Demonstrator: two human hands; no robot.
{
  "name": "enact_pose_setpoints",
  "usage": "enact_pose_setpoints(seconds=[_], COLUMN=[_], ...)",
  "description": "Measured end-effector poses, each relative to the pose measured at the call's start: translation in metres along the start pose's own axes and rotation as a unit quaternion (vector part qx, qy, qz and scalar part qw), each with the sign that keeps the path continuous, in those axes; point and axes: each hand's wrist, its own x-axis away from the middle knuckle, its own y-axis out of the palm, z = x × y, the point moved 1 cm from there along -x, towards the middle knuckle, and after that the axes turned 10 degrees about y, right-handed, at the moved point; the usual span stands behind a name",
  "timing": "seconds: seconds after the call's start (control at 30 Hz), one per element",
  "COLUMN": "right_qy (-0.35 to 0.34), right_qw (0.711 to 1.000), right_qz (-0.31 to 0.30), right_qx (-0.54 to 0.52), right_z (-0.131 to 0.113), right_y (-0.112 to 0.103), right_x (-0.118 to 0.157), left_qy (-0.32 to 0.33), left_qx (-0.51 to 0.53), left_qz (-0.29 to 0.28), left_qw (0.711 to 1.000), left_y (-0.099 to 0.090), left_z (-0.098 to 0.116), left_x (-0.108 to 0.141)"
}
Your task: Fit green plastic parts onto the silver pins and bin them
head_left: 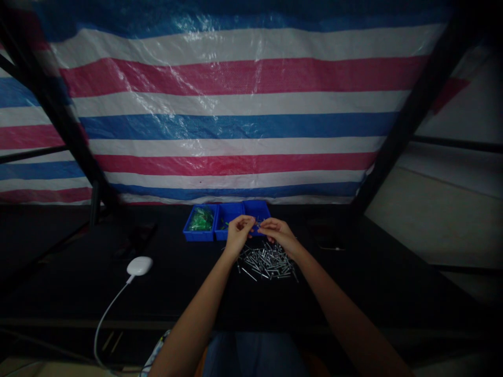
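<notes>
Both hands are shown raised over the table, the left hand (238, 235) and the right hand (277, 235) held close together, not clamped on each other. Their fingertips (251, 222) nearly meet. A small metal piece (257, 224) is seen at the fingertips; which hand grips it cannot be told at this size.

Directly below the hands, a loose pile of metal rivets (267, 262) is spread on the black table (78, 293), the rivets lying crossed at many angles. Nearer the body and below the hands, a lap in blue clothing (251, 356) is partly seen.

Just beyond the hands, three blue plastic bins (230, 220) stand side by side and touching. The bin farthest to the left of the hands contains green items (200, 219). The contents of the other two are mostly hidden by the hands or too dark to tell.

Well to the left of the hands, a round white device (139, 265) rests on the table, with a white cable (102, 324) running toward the near edge. Beyond the bins and hands, a striped red, white and blue tarp (236, 104) hangs behind a black frame (412, 110).
</notes>
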Motion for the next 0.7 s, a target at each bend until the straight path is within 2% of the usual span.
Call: enact_pose_setpoints(seconds=[0.33,0.7], right_qy=[-0.02,-0.024], right_qw=[0.997,0.994], right_qz=[0.067,0.078], right_qx=[-0.032,-0.066], right_z=[-0.004,-0.009], right_y=[-0.01,-0.011], right_x=[-0.001,0.001], left_qy=[0.003,0.012], left_qx=[-0.035,-0.061], left_qz=[-0.014,-0.023], left_qw=[0.999,0.998], left_y=[-0.001,0.0], left_z=[-0.003,-0.001], left_x=[0.0,0.002])
